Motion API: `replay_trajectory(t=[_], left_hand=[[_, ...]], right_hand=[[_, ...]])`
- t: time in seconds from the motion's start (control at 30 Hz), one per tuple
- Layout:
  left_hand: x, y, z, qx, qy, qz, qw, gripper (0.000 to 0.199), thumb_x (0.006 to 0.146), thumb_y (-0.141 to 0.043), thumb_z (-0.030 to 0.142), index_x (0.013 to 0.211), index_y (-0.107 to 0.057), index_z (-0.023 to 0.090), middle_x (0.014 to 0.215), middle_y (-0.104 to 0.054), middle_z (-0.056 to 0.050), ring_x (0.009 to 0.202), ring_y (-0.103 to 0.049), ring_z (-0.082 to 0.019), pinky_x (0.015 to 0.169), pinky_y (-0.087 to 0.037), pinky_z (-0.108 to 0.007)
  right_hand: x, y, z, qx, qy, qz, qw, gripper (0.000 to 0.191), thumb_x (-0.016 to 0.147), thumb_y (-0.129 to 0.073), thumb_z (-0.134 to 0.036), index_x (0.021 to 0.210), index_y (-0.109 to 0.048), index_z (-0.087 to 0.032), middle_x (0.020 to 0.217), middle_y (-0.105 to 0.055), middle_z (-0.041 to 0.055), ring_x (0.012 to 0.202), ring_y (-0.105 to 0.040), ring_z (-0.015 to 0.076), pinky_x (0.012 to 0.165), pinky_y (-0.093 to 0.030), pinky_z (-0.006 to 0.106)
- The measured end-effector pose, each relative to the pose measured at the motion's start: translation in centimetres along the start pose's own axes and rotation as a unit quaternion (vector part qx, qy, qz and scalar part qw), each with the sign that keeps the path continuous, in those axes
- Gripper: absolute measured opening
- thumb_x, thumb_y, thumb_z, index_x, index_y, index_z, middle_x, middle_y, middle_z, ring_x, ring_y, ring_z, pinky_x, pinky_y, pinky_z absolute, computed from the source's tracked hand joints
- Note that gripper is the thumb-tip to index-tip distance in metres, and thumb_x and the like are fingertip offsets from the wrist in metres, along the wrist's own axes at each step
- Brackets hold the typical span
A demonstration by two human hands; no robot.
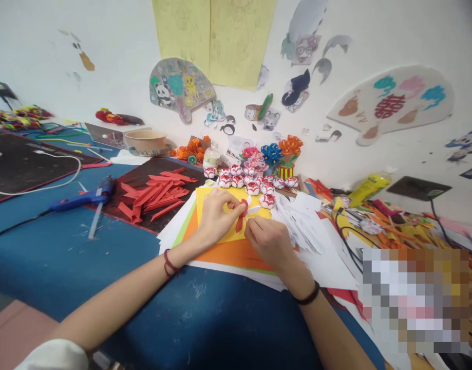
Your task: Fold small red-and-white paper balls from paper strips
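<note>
Pinched between the thumb and fingers of my left hand (219,209) is a folded red and white paper piece (242,220), with white tips sticking out to the right and a red strip hanging down. My right hand (270,240) is closed close by on the lower right, its fingertips pressed on a white end of the same piece. Under both hands lies a stack of coloured paper, yellow (205,221) on top of orange (220,254). Just beyond my fingers sit several puffy red and white paper flowers (252,188).
Red folded strips (158,192) are heaped on a dark mat at left, beside a blue glue gun (83,200). White paper strips (299,223) lie to the right. Bead flowers (289,149), a bowl (145,141) and a bottle (211,155) stand along the wall.
</note>
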State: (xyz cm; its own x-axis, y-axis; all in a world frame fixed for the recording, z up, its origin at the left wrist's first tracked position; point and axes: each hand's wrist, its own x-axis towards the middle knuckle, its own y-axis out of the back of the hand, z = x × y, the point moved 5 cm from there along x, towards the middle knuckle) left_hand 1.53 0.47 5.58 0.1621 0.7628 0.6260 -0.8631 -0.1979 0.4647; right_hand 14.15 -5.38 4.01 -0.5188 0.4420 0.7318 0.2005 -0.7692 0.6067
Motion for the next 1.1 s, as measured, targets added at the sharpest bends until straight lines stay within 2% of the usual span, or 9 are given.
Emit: replay_trajectory(t=[0.23,0.57,0.7,0.8,0.97,1.1], left_hand=[[-0.2,-0.2,-0.1,-0.001,-0.011,0.018,1.000,0.021,0.081,-0.069,0.023,0.062,-0.062,0.018,0.070,-0.065,0.001,0.073,-0.053,-0.015,0.072,-0.037,-0.030],[-0.2,-0.3,0.0,-0.007,-0.018,0.025,1.000,0.022,0.079,-0.071,0.021,0.061,-0.060,0.017,0.068,-0.064,0.001,0.072,-0.052,-0.014,0.072,-0.037,-0.030],[-0.1,-0.6,-0.1,0.003,-0.025,0.003,1.000,0.023,0.082,-0.069,0.024,0.061,-0.061,0.017,0.069,-0.064,0.001,0.071,-0.052,-0.015,0.074,-0.038,-0.031],[0.2,-0.6,0.2,0.007,-0.042,-0.025,0.999,0.019,0.086,-0.066,0.029,0.070,-0.064,0.018,0.075,-0.064,0.000,0.077,-0.054,-0.016,0.077,-0.039,-0.032],[0.5,0.9,1.0,0.027,-0.142,-0.025,0.989,0.012,0.092,-0.055,0.023,0.093,-0.066,0.018,0.089,-0.062,-0.004,0.085,-0.055,-0.017,0.078,-0.041,-0.031],[-0.1,0.4,0.8,0.106,-0.260,-0.100,0.955,0.020,0.094,-0.050,0.023,0.109,-0.062,0.018,0.100,-0.063,-0.006,0.092,-0.057,-0.019,0.079,-0.041,-0.032]], right_hand=[[-0.3,-0.3,0.1,-0.007,-0.043,0.011,0.999,0.034,0.087,-0.050,-0.012,0.054,-0.051,-0.017,0.051,-0.048,-0.0014,0.047,-0.036,0.0107,0.050,-0.021,0.030],[-0.3,-0.3,0.2,0.017,-0.052,0.019,0.998,0.032,0.084,-0.051,-0.013,0.052,-0.050,-0.017,0.050,-0.048,-0.0017,0.045,-0.037,0.0097,0.048,-0.021,0.029],[-0.6,-0.8,0.5,0.037,-0.067,-0.004,0.997,0.030,0.084,-0.052,-0.013,0.055,-0.051,-0.017,0.052,-0.049,-0.0020,0.046,-0.037,0.0095,0.048,-0.022,0.029],[-0.8,-1.2,1.3,0.092,-0.117,-0.018,0.989,0.028,0.086,-0.052,-0.016,0.058,-0.054,-0.017,0.054,-0.051,-0.0020,0.048,-0.041,0.0094,0.049,-0.025,0.028],[-1.2,-1.5,3.7,0.196,-0.228,-0.001,0.954,0.023,0.090,-0.053,-0.020,0.072,-0.066,-0.016,0.058,-0.054,-0.0014,0.052,-0.047,0.0106,0.055,-0.034,0.025],[-1.4,-1.4,5.0,0.233,-0.275,0.012,0.933,0.022,0.090,-0.055,-0.025,0.081,-0.073,-0.015,0.059,-0.059,0.0003,0.051,-0.050,0.0115,0.055,-0.038,0.025]])
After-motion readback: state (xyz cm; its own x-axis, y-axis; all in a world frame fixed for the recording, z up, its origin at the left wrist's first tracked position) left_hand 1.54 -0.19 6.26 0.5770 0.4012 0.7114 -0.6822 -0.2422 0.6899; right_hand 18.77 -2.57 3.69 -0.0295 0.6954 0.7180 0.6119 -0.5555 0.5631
